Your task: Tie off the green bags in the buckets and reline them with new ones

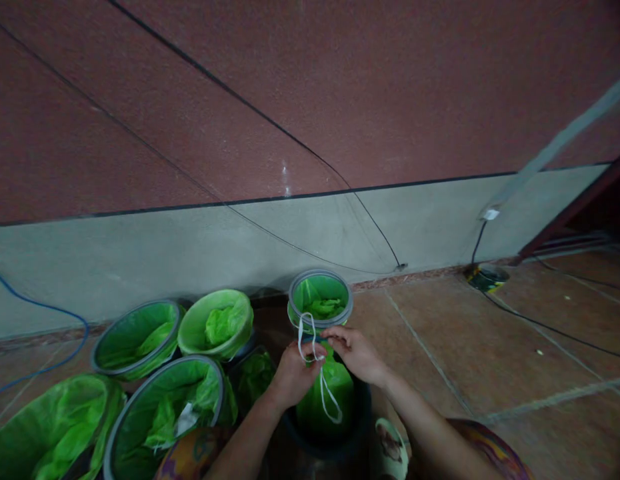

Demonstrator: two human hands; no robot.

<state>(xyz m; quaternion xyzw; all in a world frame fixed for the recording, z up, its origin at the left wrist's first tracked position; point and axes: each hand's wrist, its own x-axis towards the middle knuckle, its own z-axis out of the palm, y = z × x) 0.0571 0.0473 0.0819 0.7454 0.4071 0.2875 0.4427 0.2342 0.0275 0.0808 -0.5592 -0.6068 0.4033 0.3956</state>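
My left hand (301,375) is closed in a pinch on a white string (307,315). One loop of the string stands up above the fingers and another (332,408) hangs down in front of a green plastic bag (330,390). The bag stands bulging inside a dark bucket (369,427) between my knees. My right hand (357,353) is close beside the left, at the top of the bag, with its fingers curled together. What those fingertips pinch cannot be made out. Just beyond my hands is a round bucket (349,313) lined with green plastic.
On the left stand several more green-lined buckets, among them a pale green one (247,320) and a grey-rimmed one (110,437). A blue cable (65,311) lies at far left. Behind is a wall (240,253). On the right, a black cable (555,323) crosses the tiled floor (415,320).
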